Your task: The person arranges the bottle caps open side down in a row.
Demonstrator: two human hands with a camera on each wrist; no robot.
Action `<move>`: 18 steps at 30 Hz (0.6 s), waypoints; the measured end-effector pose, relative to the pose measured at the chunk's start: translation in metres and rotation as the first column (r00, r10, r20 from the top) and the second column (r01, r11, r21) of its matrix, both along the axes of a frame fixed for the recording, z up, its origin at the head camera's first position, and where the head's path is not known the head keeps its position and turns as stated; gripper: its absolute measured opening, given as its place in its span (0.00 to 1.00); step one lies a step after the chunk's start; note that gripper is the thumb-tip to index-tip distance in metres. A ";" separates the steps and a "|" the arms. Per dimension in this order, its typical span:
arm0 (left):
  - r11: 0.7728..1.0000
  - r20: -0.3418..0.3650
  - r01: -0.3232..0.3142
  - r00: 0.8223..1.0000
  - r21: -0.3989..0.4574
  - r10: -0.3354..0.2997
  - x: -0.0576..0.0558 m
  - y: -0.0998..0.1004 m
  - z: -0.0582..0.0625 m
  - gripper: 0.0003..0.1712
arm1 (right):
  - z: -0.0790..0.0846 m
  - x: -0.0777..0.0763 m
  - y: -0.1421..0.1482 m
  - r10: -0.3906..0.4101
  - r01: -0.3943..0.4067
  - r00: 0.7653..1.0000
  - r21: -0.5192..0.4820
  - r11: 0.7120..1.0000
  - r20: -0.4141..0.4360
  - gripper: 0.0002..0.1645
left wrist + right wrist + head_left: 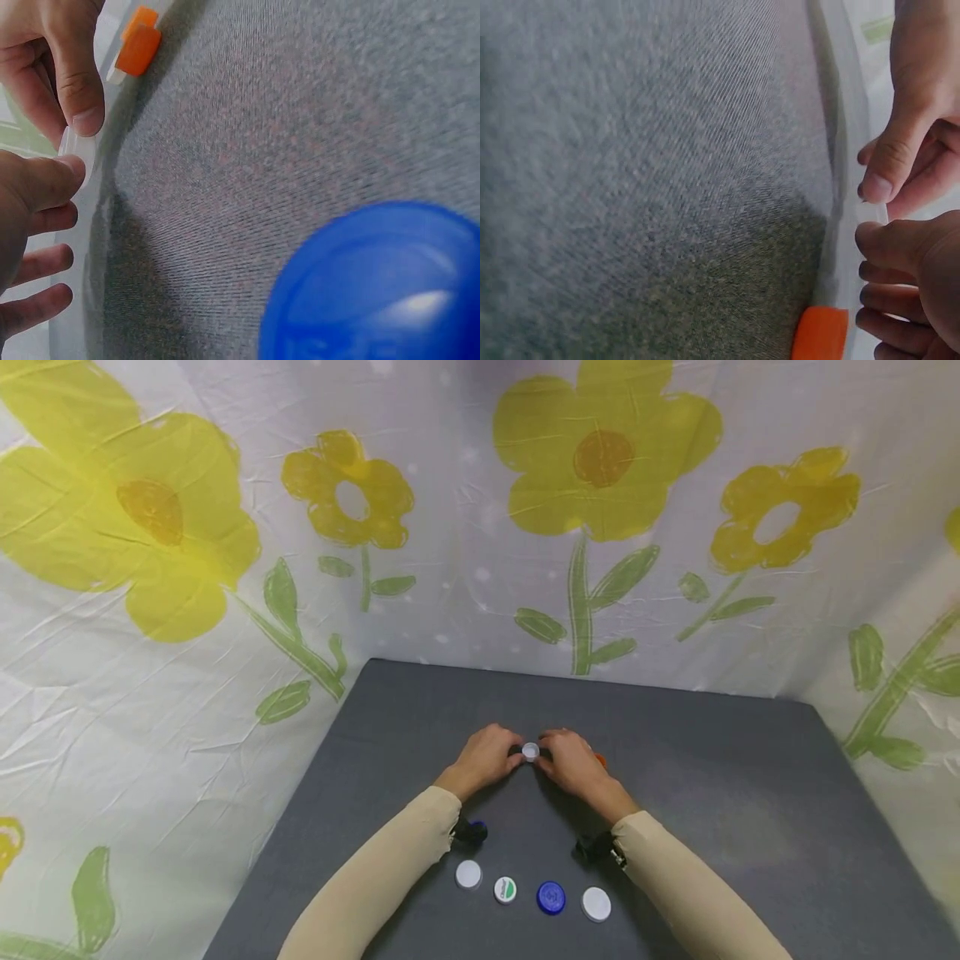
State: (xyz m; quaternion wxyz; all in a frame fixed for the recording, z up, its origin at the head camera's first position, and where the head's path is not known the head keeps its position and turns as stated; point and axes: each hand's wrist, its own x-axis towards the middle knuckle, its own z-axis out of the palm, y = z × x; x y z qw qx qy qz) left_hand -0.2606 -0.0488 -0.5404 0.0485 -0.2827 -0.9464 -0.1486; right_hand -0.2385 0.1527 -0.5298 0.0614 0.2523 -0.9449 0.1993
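Note:
A small round white bottle cap (530, 752) is held up between both hands near the middle of the dark table. My left hand (487, 758) pinches its left edge with thumb and forefinger. From the other side my right hand (572, 764) pinches the right edge. In the left wrist view the cap's pale rim (81, 148) shows between the fingertips, and the left hand's other fingers are spread. The right wrist view gives only a sliver of it, mostly covered by the fingers. Something orange (601, 760), partly hidden, lies just beyond the right hand.
Nearer the body lies a row: a white cap (468, 875), a white cap with a green mark (505, 890), a blue cap (551, 897) and another white cap (596, 904). A further blue cap (375, 292) sits beneath the left wrist. Flowered cloth (465, 568) hangs behind the table.

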 end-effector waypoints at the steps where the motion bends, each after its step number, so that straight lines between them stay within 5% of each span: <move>1: 1.000 -0.001 0.002 1.000 0.013 -0.002 0.002 -0.001 0.001 0.13 | 0.001 0.001 0.001 0.002 -0.003 1.000 -0.008 1.000 -0.007 0.13; 18: 0.990 -0.085 0.065 0.995 0.124 -0.055 0.035 -0.013 0.021 0.12 | 0.023 0.033 0.003 0.046 -0.053 0.994 -0.063 0.997 -0.104 0.11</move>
